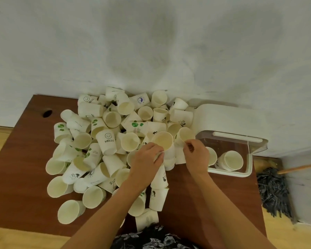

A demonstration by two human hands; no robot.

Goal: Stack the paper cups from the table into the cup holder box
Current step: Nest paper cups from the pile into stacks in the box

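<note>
Cups [107, 141]: dozens loose, two inside box [230, 141]; both hands [145, 159] grip stack [162, 141]

Both forearms are bare, no sleeves showing, and the left hand [145, 159] and right hand [196, 155] wear no rings or gloves. Below the forearms shows a dark garment [151, 239] with pale floral print.

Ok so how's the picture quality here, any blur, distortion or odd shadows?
Head view: wide-angle bending curves the table edges and wall; soft grey shadows blotch the wall above the cup pile; the whole frame is slightly soft; light is even, with no hard glare, even on the clear cup holder box; both hands show no motion streaks.
</note>
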